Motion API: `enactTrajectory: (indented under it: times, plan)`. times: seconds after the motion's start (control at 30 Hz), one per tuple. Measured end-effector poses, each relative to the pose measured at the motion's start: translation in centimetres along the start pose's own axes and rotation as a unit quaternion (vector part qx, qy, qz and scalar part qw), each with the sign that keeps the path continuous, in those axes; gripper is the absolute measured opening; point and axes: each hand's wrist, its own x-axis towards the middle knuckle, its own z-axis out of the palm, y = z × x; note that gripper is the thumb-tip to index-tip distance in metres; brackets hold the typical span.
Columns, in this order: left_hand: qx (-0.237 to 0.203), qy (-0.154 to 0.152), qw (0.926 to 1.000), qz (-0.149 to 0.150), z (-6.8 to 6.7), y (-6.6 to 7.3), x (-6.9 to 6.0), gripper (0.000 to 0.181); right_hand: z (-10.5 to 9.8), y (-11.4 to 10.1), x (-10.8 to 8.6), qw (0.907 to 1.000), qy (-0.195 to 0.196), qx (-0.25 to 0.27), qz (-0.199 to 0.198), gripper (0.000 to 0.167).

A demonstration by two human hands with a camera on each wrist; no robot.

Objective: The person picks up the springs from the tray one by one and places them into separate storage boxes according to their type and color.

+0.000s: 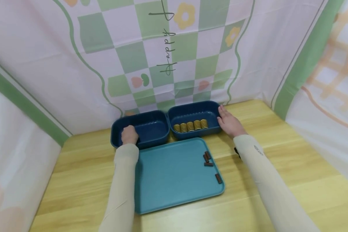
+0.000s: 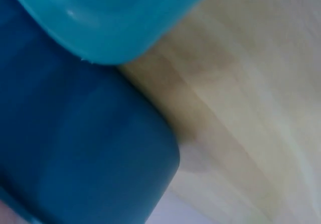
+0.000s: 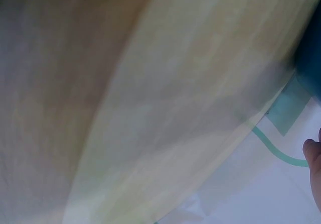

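Note:
In the head view my left hand (image 1: 129,135) reaches over the near wall of the left dark blue bin (image 1: 155,140); its fingers point down inside and are hidden, so what they hold cannot be told. My right hand (image 1: 231,124) lies with extended fingers against the right end of the second blue bin (image 1: 188,134). Several stacks of yellow-and-black discs (image 1: 190,126) stand in a row in that bin. The left wrist view shows a bin's outer wall (image 2: 110,153); the right wrist view shows fingertips (image 3: 312,151) at its right edge.
A teal tray (image 1: 174,177) lies in front of the bins, with several small dark brown ridged pieces (image 1: 208,164) along its right side. Behind the bins hangs a checked cloth (image 1: 185,48) at the back edge of the wooden table (image 1: 81,180).

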Motion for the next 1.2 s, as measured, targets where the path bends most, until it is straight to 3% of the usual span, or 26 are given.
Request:
enactTrajectory:
  times: [0.13,0.27,0.37,0.47,0.53,0.6,0.67,0.77,0.83,0.9,1.0,1.1,1.2]
  plan:
    - [-0.02,0.024,0.999,0.031,-0.9,0.5,-0.5,0.012,0.0,0.0,0.0,1.0,0.002,0.003,0.002,0.056]
    - [-0.055,0.068,0.9925,0.085,-2.2,2.3,-1.4,0.019,-0.3,0.2,0.1,1.0,0.007,0.0,0.005,0.057]
    - [-0.078,0.108,0.9804,0.145,-2.8,4.2,-2.5,0.014,-0.5,0.4,0.2,0.9999,0.006,0.004,0.007,0.057]
    - [-0.114,0.113,0.9623,0.219,-2.6,6.6,-4.1,0.013,-0.5,0.8,0.2,0.9999,0.004,0.006,0.008,0.057]
    - [-0.14,0.083,0.9464,0.279,-1.8,8.2,-5.5,0.014,-0.4,1.1,0.1,0.9999,0.004,0.003,0.009,0.057]
    - [-0.153,0.03,0.9287,0.337,-0.5,10.0,-7.3,0.013,-0.3,1.4,0.0,0.9999,0.006,-0.001,0.009,0.057]
    - [-0.141,-0.03,0.9051,0.4,1.2,11.6,-9.2,0.013,-0.2,1.6,-0.1,0.9999,0.007,-0.002,0.01,0.056]
    - [-0.061,-0.088,0.8653,0.49,4.0,13.4,-12.0,0.014,-0.1,1.6,-0.2,0.9999,0.006,-0.001,0.009,0.056]
    - [0.011,-0.094,0.8413,0.532,5.5,14.2,-13.5,0.014,0.0,1.3,-0.2,1.0,0.004,0.005,0.007,0.056]
    - [0.078,-0.083,0.8289,0.548,6.5,14.7,-14.7,0.012,0.1,1.1,-0.1,0.9999,0.005,0.009,0.005,0.057]
    - [0.137,-0.053,0.8258,0.544,7.7,15.0,-15.5,0.01,0.3,0.8,0.1,0.9999,0.009,0.007,0.004,0.057]
    - [0.152,-0.038,0.8288,0.537,8.4,15.2,-15.7,0.01,0.4,0.6,0.3,1.0,0.009,0.002,0.004,0.056]
    - [0.156,-0.041,0.8297,0.534,8.8,15.3,-15.7,0.011,0.5,0.4,0.3,1.0,0.006,-0.001,0.004,0.057]
